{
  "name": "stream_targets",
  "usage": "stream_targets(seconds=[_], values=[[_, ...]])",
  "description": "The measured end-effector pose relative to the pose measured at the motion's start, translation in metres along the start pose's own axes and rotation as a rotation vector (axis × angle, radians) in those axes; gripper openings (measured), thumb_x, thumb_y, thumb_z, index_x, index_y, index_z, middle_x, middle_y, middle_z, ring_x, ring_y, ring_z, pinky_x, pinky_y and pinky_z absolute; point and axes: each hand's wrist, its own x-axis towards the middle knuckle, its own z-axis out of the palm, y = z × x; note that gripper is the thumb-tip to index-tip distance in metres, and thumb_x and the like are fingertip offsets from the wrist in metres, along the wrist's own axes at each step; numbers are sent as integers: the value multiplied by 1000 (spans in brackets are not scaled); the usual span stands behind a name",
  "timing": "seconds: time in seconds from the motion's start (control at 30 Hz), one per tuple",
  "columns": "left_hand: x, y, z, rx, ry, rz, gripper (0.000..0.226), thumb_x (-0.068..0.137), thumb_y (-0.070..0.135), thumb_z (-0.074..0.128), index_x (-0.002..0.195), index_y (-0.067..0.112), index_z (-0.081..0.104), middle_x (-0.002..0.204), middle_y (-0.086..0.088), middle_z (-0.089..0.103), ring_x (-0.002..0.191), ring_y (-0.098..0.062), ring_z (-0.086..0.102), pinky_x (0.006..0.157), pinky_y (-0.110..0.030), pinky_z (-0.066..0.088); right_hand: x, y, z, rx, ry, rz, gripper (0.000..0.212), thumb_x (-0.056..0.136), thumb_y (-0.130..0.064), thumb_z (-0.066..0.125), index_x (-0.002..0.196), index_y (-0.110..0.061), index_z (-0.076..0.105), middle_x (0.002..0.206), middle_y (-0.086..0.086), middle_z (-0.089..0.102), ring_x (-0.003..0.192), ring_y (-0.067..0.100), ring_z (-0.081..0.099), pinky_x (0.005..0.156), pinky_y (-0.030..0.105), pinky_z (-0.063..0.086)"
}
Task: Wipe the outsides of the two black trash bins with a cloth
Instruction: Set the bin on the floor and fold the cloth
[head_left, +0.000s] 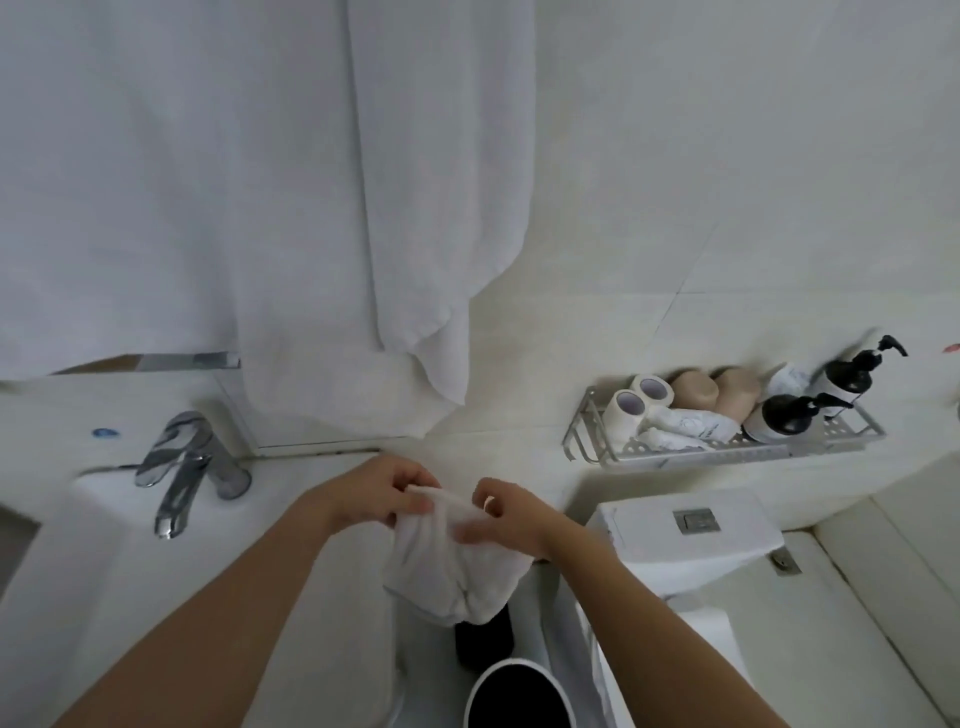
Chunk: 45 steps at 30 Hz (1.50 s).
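A white cloth (452, 566) hangs bunched between both hands in the lower middle of the head view. My left hand (376, 493) pinches its top edge from the left. My right hand (506, 514) grips it from the right, fingers curled into the fabric. Directly below the cloth stands a black bin with a white rim (517, 699), its dark opening facing up. A second black bin (485, 644) sits just behind it, mostly hidden by the cloth.
A white sink with a chrome tap (182, 467) is at the left. White towels (260, 197) hang above. A wall rack (727, 441) holds paper rolls and pump bottles at the right. The toilet cistern (691, 540) stands right of the bins.
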Motion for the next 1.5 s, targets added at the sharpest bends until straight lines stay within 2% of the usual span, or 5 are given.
stream_targets(seconds=[0.3, 0.53, 0.87, 1.23, 1.5], values=[[-27, -30, -30, 22, 147, -50, 12, 92, 12, 68, 104, 12, 70, 96, -6, 70, 82, -12, 67, 70, -33, 58, 19, -18, 17, 113, -201, 42, 12, 87, -20, 68, 83, -24, 57, 83, -3, 55, 75, 13, 55, 57, 23, 48], [-46, -73, -47, 95, 193, -157, 12, 91, 16, 69, 103, 15, 69, 102, -8, 69, 89, -19, 69, 66, -33, 61, 47, -34, 44, 222, -426, 195, 23, 85, -24, 74, 105, -22, 64, 104, 7, 65, 97, 32, 68, 67, 43, 61], [-18, -147, -33, 93, 374, -250, 15, 92, 17, 67, 107, 17, 64, 105, -9, 62, 88, -21, 62, 59, -27, 55, 90, -15, 109, -81, 36, 278, 38, 81, -42, 73, 99, -11, 60, 99, 6, 64, 92, 25, 62, 72, 34, 52], [18, -168, -25, -3, 318, -285, 46, 85, 15, 75, 126, 19, 55, 122, -5, 57, 104, -20, 58, 76, -28, 55, 102, 4, 135, 299, 429, 430, 18, 91, -27, 62, 95, -13, 53, 94, 5, 63, 86, 25, 59, 71, 33, 43], [25, -171, -20, 116, 228, -225, 61, 80, 11, 77, 131, 27, 48, 129, -1, 53, 118, -24, 55, 95, -37, 50, 108, 10, 143, 225, 41, 416, 46, 96, -17, 50, 139, -8, 40, 128, 16, 55, 112, 31, 56, 88, 36, 46]])
